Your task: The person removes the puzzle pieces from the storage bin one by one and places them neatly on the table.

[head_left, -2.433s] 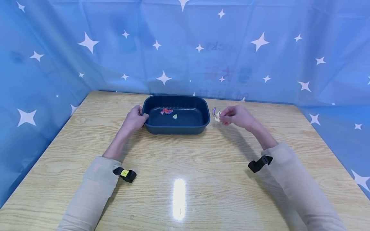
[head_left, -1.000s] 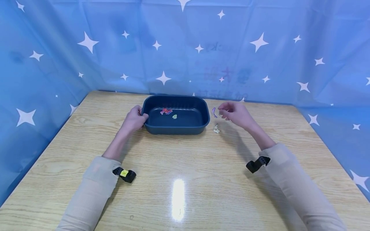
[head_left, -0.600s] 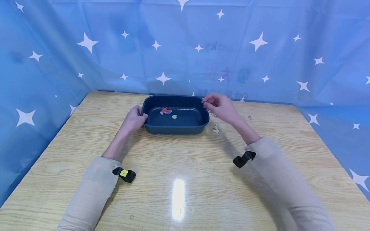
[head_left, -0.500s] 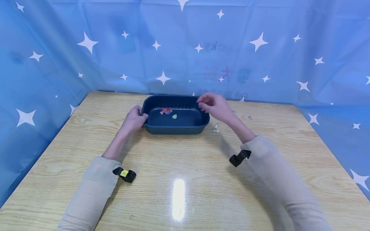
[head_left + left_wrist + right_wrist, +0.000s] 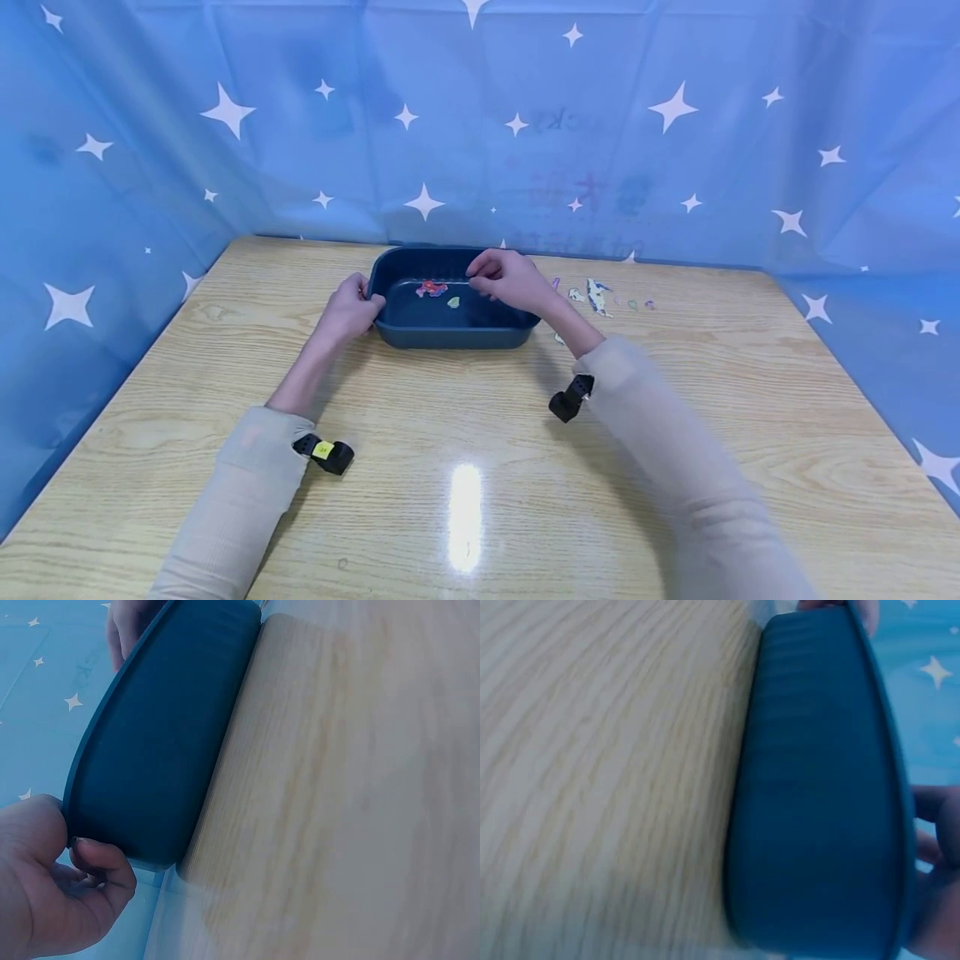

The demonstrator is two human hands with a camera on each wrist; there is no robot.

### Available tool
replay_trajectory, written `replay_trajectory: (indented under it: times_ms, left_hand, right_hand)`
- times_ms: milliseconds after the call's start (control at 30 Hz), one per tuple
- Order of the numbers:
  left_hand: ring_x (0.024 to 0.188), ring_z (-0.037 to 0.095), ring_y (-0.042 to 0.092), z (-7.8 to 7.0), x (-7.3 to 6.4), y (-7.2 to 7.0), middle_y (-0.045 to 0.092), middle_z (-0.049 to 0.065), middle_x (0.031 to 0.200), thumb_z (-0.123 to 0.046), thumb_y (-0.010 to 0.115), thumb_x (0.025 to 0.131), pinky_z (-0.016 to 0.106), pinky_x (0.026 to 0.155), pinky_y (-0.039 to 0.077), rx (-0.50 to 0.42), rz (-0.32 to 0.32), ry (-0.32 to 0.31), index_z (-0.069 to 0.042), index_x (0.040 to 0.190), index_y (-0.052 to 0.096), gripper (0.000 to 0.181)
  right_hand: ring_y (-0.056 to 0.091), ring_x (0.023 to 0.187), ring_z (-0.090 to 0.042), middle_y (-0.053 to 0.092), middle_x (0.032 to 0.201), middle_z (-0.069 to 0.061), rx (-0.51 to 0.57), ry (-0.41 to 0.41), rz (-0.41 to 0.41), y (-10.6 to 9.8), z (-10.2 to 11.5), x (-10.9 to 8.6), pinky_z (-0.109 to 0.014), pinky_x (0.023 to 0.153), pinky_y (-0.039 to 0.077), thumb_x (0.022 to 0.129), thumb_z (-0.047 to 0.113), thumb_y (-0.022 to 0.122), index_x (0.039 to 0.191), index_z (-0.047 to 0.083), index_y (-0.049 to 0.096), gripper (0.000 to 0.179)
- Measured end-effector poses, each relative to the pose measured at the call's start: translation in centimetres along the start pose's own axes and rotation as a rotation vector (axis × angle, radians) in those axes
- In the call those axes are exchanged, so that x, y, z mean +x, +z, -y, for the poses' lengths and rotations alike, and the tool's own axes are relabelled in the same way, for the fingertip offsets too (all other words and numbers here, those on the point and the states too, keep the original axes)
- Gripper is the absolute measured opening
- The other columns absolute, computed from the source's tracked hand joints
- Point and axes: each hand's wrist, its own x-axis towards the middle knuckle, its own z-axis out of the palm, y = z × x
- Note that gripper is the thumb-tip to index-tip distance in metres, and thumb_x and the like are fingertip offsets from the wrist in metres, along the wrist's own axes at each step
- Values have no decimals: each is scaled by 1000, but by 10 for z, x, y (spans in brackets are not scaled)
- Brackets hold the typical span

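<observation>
My left hand (image 5: 352,308) grips the left wall of a dark blue rectangular tray (image 5: 453,337), thumb over the rim; the left wrist view shows its fingers curled at the tray's end. Above the tray's right half hovers my right hand (image 5: 510,282), thumb and forefinger drawn together; I cannot tell whether a small piece is between them. In the right wrist view that hand is partly behind the tray wall. Inside the tray lie a red-and-purple flat cut-out piece (image 5: 432,289) and a small pale green piece (image 5: 453,302).
Right of the tray, several small flat cut-outs lie on the wooden table (image 5: 420,467), among them a white-and-blue piece (image 5: 597,297), a white piece (image 5: 576,295) and a purple piece (image 5: 650,305). A blue star-printed curtain (image 5: 480,125) hangs behind.
My right hand has moved left from the cut-outs beside the tray to above its inside, uncovering several pieces on the table. The left hand and tray have stayed put.
</observation>
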Motion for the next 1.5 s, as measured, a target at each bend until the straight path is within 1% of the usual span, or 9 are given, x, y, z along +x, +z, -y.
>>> replay_trajectory:
  times_ms: [233,400,500,633,733,967,1167,1367,1500]
  left_hand:
    - [63,16,51,-1,-1,1,45,8,79,-7,48,97,25,56,45,-4,0,-8,-5,91,40,10]
    - [63,17,51,-1,0,1,45,9,81,-7,48,97,26,56,45,-6,3,-10,-5,92,40,10]
    - [63,16,51,-1,0,1,44,9,81,-7,48,97,25,56,45,-5,3,-7,-5,91,40,10]
    - [62,16,51,0,0,1,45,8,81,-8,48,96,25,55,45,-6,1,-4,-5,91,40,9]
    - [61,16,52,1,1,2,46,8,80,-8,47,95,25,55,45,-5,-2,1,-5,91,40,9]
    - [61,16,52,1,0,1,45,8,80,-8,47,95,25,55,45,-14,0,-4,-6,91,40,9]
    - [60,15,52,1,0,1,45,8,80,-7,47,95,25,55,46,-15,-2,-6,-5,91,40,9]
    - [61,16,51,2,0,1,46,8,80,-7,47,95,25,56,45,-14,-1,-5,-5,91,40,8]
    - [61,16,51,1,0,0,46,8,79,-9,46,94,25,55,44,-18,-4,-1,-5,90,40,8]
  right_hand:
    - [66,90,-31,69,105,-16,-63,97,34,16,-1,14,-42,78,57,99,11,63,119,-3,62,25]
    - [66,82,-26,70,100,-14,-130,154,75,24,-2,22,-35,75,56,98,14,65,120,-1,62,26]
    - [66,79,-25,69,96,-14,-165,186,100,28,-3,25,-35,75,56,97,17,68,120,2,62,27]
    - [66,81,-24,69,100,-14,-221,213,120,31,-4,29,-35,77,55,96,20,70,119,4,63,28]
    - [64,84,-22,68,104,-13,-254,222,132,32,-4,31,-34,76,52,96,19,71,114,5,65,24]
    - [58,83,-20,66,94,-8,-288,217,126,34,-1,31,-32,75,48,93,16,74,95,6,68,12]
    - [63,90,-22,67,96,-9,-315,182,120,35,-2,32,-34,83,52,91,15,76,97,6,66,15]
    - [61,83,-21,68,94,-8,-268,168,128,34,-1,30,-33,75,51,95,13,71,100,8,71,7]
    - [64,79,-20,72,90,-6,-226,121,99,31,0,27,-32,74,53,97,12,69,98,7,74,8]
